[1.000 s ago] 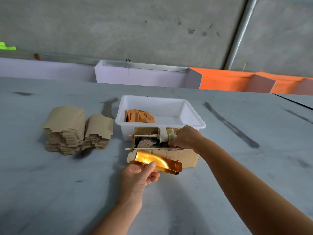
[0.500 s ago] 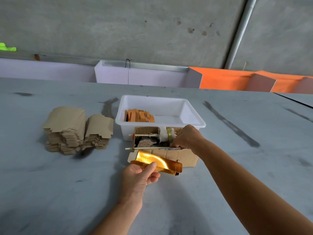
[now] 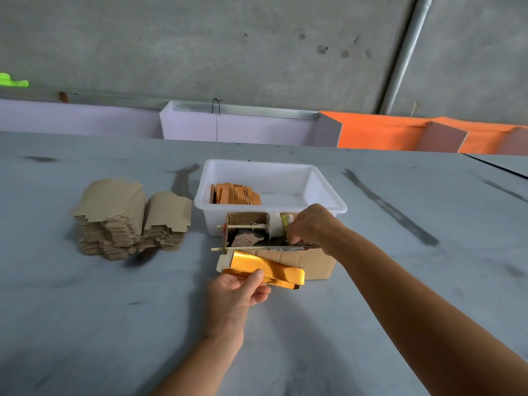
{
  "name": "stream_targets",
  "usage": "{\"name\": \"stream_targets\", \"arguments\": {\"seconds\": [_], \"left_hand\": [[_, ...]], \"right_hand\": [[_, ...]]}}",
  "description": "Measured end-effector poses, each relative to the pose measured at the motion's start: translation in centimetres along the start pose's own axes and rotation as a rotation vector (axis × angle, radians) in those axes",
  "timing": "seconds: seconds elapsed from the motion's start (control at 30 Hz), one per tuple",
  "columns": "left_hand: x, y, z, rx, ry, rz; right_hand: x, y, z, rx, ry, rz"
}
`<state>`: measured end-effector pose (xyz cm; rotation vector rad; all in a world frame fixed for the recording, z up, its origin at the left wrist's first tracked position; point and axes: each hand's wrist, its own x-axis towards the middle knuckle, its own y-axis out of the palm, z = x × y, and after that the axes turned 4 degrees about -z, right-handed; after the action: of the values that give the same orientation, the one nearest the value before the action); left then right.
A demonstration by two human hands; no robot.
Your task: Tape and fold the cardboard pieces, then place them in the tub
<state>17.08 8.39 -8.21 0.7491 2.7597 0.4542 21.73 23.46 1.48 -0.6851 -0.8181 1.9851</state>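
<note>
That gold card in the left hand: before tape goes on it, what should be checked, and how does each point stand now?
1. Gold card gripped firmly by left hand: ok, thumb pinches it.
2. Right hand at the tape roll in the cardboard box: ok.
3. Tape strip pulled free: cannot tell, fingers hide it.
4. Card folded ready: cannot tell.
5. Tub has room: ok, finished pieces fill only its left side.
6. Flat blanks within reach: ok.

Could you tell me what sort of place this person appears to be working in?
Probably a small packaging workshop doing piecework by hand. Stacks of flat brown die-cut cardboard blanks wait on a grey worktable, folded pieces already stand in a white plastic tub, and the wall behind is bare concrete.
</note>
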Motion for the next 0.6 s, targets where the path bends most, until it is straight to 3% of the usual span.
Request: {"name": "stream_targets", "arguments": {"seconds": [0.6], "left_hand": [[0.1,1.0,0.4,0.000,0.042,-0.044]], "right_hand": [[-0.8,-1.2,1.1,-0.032,0.029,-0.020]]}}
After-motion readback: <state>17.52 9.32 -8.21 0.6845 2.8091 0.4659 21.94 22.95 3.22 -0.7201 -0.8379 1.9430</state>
